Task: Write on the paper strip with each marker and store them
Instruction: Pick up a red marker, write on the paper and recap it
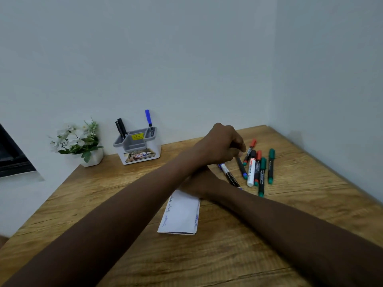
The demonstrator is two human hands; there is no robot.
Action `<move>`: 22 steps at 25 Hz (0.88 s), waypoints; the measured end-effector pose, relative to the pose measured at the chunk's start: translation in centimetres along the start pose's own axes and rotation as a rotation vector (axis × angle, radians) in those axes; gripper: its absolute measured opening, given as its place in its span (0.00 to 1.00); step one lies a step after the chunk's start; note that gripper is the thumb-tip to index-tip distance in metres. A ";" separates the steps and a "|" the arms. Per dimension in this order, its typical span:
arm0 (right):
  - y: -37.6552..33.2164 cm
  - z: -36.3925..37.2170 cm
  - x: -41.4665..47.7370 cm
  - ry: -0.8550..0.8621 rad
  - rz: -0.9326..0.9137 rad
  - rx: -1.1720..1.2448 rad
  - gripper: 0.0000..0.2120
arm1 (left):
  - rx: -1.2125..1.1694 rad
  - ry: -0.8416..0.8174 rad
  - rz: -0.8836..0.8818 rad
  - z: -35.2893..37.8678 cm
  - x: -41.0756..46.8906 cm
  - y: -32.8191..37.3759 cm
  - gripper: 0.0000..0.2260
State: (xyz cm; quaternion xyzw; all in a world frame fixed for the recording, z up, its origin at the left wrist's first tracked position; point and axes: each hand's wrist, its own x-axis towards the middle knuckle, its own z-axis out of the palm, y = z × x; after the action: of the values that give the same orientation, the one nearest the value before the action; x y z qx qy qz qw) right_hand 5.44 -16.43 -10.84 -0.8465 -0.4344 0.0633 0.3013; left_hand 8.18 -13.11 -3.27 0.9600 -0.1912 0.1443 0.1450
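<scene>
Reaching over my right forearm, my left hand (224, 145) curls its fingers round the top of a dark marker (241, 168), whose teal end points toward 5 o'clock. Just beside it, at 3 o'clock, lie the loose markers (262, 175): green, red-capped and one white marker (251, 172), close together on the table (207, 255). A blue-ended pen (228, 175) lies at 6 o'clock of my left hand. My right hand (199, 184) sits under my left forearm at the far end of the paper (180, 214); its fingers are hidden, so I cannot tell how it grips. The paper, with writing along both long edges, runs back toward 6 o'clock. At 10 o'clock by the wall the holder (137, 150) holds black markers (121, 128) and a blue marker (148, 121). A plant (78, 141) stands at its 9 o'clock.
</scene>
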 end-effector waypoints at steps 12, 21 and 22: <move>-0.2 -1.5 -1.1 -0.118 -0.100 -0.152 0.23 | 0.181 -0.127 -0.130 3.3 4.2 -2.2 0.12; 0.5 -1.7 -1.4 -0.212 -0.045 -0.228 0.22 | 0.429 -0.325 0.027 4.4 5.3 -1.9 0.25; 0.4 -1.7 -1.4 -0.215 -0.038 -0.222 0.22 | 0.429 -0.312 0.011 4.5 5.3 -2.1 0.23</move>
State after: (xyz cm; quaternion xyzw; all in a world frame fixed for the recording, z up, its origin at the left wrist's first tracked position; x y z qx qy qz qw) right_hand 5.48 -18.51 -9.87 -0.8545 -0.4845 0.0993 0.1587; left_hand 14.72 -14.48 -6.07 0.9784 -0.1814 0.0323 -0.0942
